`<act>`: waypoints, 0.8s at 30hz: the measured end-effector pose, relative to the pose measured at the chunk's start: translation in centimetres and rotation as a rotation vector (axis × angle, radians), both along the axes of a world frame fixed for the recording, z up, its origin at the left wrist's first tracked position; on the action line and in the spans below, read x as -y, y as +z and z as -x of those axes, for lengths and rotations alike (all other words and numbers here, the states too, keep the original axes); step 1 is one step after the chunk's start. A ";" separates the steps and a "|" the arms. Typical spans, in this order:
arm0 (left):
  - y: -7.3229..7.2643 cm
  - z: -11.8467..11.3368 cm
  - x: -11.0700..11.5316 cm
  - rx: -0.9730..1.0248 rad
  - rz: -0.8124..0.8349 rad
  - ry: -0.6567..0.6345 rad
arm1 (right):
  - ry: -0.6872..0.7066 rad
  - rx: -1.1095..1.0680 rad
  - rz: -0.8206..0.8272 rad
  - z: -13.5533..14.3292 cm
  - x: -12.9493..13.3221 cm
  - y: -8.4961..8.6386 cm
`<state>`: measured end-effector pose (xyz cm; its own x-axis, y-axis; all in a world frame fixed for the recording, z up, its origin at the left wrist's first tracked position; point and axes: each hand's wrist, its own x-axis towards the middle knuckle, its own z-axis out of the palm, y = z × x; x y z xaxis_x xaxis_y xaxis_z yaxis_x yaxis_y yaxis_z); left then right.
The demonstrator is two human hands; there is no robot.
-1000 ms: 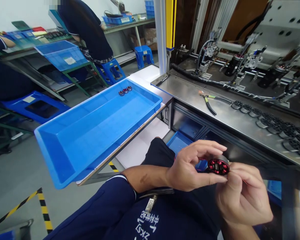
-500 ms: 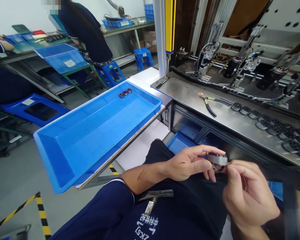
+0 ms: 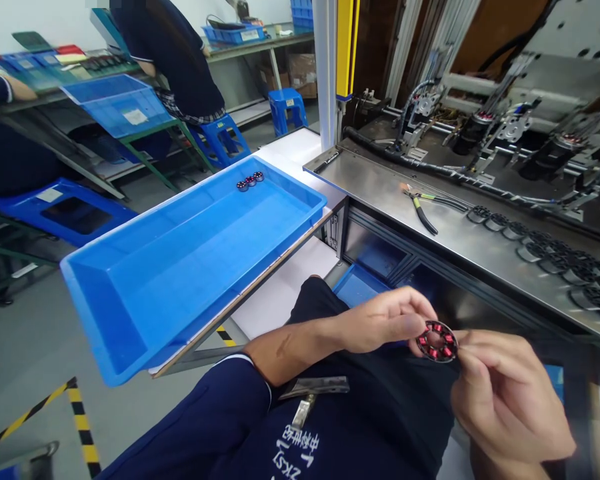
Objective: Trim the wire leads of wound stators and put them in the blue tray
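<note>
Between my two hands, above my lap, is a motor stator (image 3: 437, 341), a ring with red wire coils around an open centre. My left hand (image 3: 387, 323) pinches its left edge between thumb and fingers. At its right edge, the thumb and forefinger of my right hand (image 3: 510, 387) are closed together against the rim; whether they also hold a fine wire end I cannot make out. The ring's coil face is turned toward me. Three similar red-and-black stators (image 3: 250, 181) sit in the far end of the blue tray (image 3: 195, 267) to my left.
On the metal bench (image 3: 375, 180) lie wire cutters (image 3: 423, 203) with green-and-black handles. Several dark ring cores (image 3: 555, 253) stand in rows to the right. Behind them is a winding machine (image 3: 480, 127). A co-worker (image 3: 165, 60) sits on a blue stool across the aisle.
The stator has tilted from edge-on to showing its coil face toward me. My left fingers have shifted from over its top to its left edge. The view has moved slightly.
</note>
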<state>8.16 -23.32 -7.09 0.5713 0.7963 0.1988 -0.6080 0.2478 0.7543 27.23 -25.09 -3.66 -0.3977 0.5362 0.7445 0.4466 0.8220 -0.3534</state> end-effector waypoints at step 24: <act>-0.5 -1.1 -0.9 0.027 0.086 -0.194 | 0.045 0.078 0.013 -1.3 -0.6 0.7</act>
<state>9.22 -22.39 -7.62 0.7112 0.6864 0.1518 -0.5619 0.4253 0.7095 28.54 -24.48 -2.92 -0.4781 0.5257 0.7036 0.4361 0.8374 -0.3294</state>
